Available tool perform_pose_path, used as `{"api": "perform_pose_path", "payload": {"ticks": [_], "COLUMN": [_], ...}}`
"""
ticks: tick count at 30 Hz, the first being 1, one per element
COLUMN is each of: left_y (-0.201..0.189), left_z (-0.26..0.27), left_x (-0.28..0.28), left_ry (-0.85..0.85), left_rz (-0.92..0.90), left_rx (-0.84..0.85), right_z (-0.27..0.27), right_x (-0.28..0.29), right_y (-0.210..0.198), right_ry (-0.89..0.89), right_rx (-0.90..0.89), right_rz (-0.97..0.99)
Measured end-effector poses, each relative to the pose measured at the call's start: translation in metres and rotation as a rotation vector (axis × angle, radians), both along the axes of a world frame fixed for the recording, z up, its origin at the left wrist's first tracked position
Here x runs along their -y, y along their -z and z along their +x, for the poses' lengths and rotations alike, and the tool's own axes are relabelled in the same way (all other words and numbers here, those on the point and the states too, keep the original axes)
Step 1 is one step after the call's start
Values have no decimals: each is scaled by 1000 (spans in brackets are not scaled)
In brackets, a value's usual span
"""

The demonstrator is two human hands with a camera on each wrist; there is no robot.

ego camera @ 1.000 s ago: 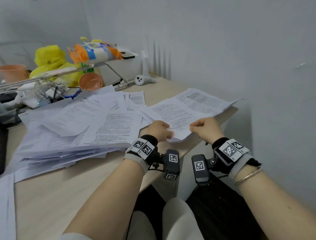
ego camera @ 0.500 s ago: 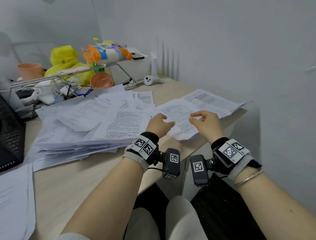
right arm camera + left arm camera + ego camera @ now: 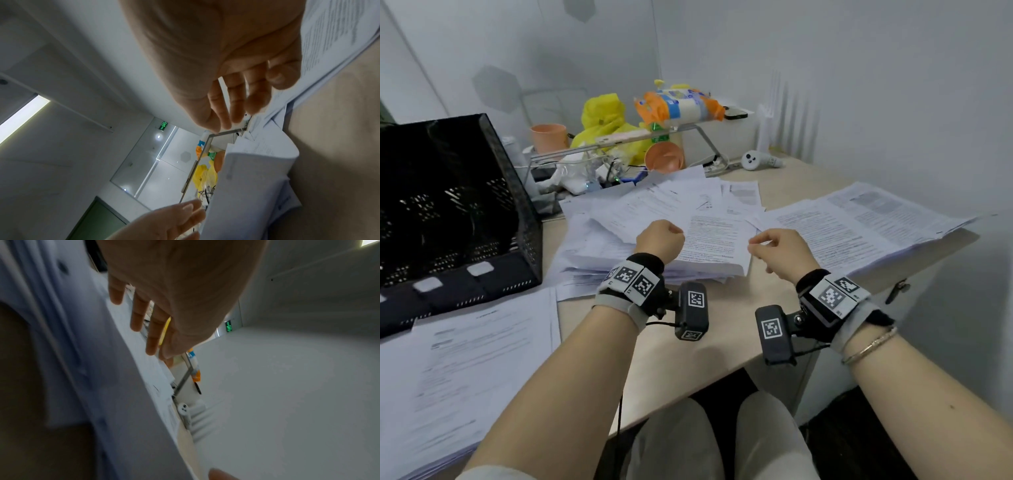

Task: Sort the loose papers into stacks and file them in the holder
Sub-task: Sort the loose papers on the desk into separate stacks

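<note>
- Hovering above the papers (image 3: pixel 709 240), left hand (image 3: pixel 659 240) and right hand (image 3: pixel 779 251), both holding nothing.
- Hanging loosely curled, left fingers (image 3: pixel 137 314) just over the heap; relaxed and part bent, right fingers (image 3: pixel 236 104), thumb and forefinger close together.
- Lying scattered on the counter (image 3: pixel 688 359): a thick heap mid-counter, a spread (image 3: pixel 876 219) to the right near the wall, a stack (image 3: pixel 458 370) at near left.
- Showing dense printed text, too small and blurred for reading.
- Standing at far left on the counter, black mesh holder (image 3: pixel 448 212), blank white label tabs along its front edge.
- Glowing green on the far wall, an exit sign (image 3: pixel 163 125), wording unreadable.
- Sitting on a rack behind the papers, an orange-blue-white packet (image 3: pixel 678 106), print illegible.
</note>
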State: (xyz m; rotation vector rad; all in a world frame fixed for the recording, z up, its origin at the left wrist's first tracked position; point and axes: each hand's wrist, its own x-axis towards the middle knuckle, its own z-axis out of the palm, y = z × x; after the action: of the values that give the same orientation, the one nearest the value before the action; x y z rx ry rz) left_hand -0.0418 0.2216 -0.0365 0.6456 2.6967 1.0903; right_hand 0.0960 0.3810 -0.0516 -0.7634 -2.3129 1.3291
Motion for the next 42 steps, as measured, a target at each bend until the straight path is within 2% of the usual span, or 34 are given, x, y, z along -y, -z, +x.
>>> {"api": "perform_pose_path", "payload": {"ticks": [5, 9, 13, 18, 23, 31, 37, 39, 42], "left_y": [24, 39, 44, 45, 47, 39, 28, 24, 19], "left_z": [-15, -9, -13, -13, -16, -13, -3, 0, 4], "left_x": [37, 53, 59, 59, 57, 67, 71, 70, 67], "left_ry": [-58, 44, 31, -20, -63, -115, -29, -23, -72], "left_rz": [-263, -475, -451, -442, -402, -435, -490, -411, -84], "left_rx": [65, 111, 152, 122, 128, 175, 169, 152, 133], "right_z": [-10, -14, -14, -23, -17, -22, -20, -20, -17], "right_x": [21, 28, 38, 30, 36, 38, 45, 42, 34], "right_y": [8, 14, 23, 32, 30, 19, -2, -8, -15], "right_ry": [-26, -60, -54, -34, -78, -101, -104, -66, 11], "right_rx": [172, 393, 442, 429, 466, 217, -75, -166, -270], "right_rz": [-41, -50, -302, -77, -215, -114, -7, 12, -10]}}
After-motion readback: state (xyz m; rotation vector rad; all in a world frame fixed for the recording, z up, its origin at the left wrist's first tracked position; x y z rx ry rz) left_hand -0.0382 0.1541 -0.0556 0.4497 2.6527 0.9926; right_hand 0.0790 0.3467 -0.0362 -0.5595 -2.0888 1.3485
